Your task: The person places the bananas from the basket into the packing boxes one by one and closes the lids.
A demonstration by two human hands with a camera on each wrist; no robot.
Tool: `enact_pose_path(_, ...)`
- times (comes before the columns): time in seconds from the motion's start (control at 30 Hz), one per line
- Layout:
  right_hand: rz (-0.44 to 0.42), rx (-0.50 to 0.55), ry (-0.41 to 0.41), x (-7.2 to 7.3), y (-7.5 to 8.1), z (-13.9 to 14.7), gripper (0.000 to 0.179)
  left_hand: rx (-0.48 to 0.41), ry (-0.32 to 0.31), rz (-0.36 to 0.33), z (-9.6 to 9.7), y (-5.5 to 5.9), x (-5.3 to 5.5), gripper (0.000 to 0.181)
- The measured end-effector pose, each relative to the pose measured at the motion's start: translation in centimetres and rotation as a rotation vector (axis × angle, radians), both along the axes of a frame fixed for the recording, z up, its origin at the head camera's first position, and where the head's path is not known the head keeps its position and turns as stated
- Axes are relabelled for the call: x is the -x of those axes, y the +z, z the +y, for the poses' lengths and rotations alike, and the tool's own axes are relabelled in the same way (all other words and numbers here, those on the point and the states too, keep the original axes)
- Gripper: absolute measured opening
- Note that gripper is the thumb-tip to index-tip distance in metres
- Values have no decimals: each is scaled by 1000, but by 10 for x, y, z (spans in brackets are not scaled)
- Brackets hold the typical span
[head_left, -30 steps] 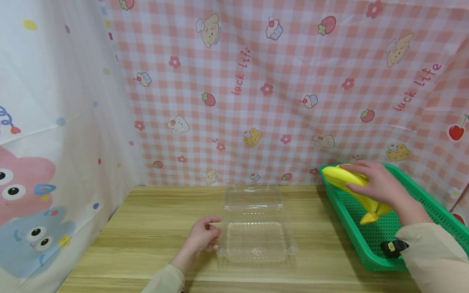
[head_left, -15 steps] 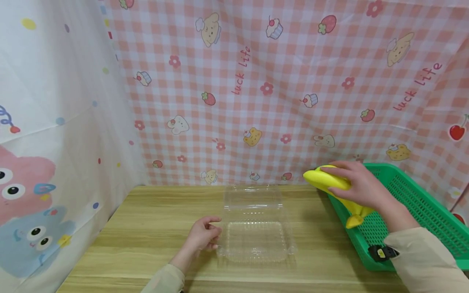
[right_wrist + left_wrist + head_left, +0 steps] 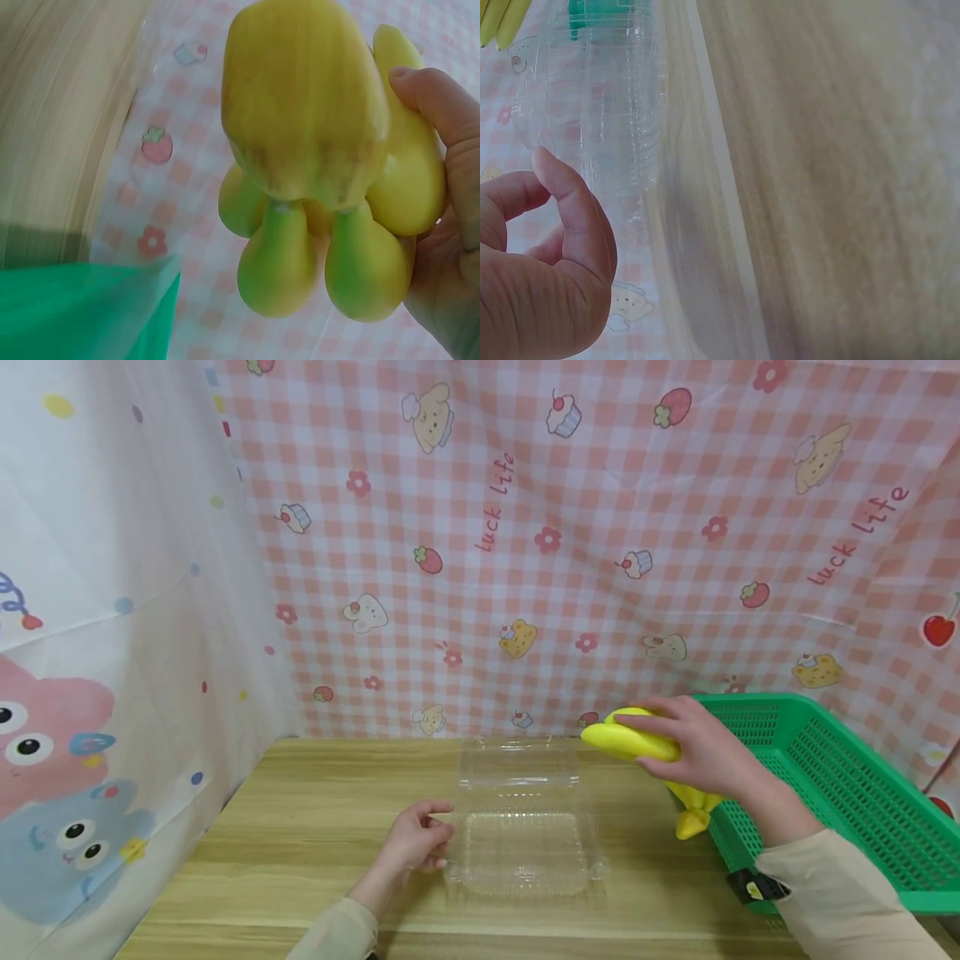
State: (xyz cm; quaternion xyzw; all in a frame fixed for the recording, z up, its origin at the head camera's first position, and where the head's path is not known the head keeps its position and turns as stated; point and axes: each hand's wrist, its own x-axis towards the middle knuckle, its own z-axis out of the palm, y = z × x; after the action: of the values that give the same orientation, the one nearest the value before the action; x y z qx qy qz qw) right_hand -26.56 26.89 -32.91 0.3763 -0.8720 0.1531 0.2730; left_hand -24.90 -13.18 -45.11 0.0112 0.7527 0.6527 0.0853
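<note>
My right hand (image 3: 697,747) grips a bunch of yellow bananas (image 3: 633,741) above the table, at the near-left rim of the green basket. In the right wrist view the banana bunch (image 3: 304,105) shows a thick joined stem and several greenish rounded tips, with the thumb (image 3: 431,97) along one side. My left hand (image 3: 416,839) is at the left edge of a clear plastic clamshell box (image 3: 525,852), its bent thumb and fingers holding the rim. The box stands with its lid (image 3: 517,764) raised at the back. In the left wrist view a fingertip (image 3: 544,161) meets the clear wall.
The green basket (image 3: 847,760) with mesh walls stands at the right of the wooden table (image 3: 322,793). Behind hangs a pink checked cloth (image 3: 480,585), and a white printed cloth (image 3: 172,635) covers the left side. A black device (image 3: 757,887) is at my right cuff.
My right hand has carried the banana bunch left, out from over the green basket toward the clear box. The left hand and the box have stayed in place.
</note>
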Motion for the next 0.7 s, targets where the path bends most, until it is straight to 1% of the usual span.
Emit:
enact_pose_path(0.17,17,8,67,1,-4,-14,58,10,8,2,1,0,0,42)
enact_pose_path(0.4,7,7,126,2,-12,-33,55,13,7,0,1,-1,0,42)
enact_pose_path(0.7,-19,2,147,3,-24,-58,54,0,1,7,1,2,-2,42)
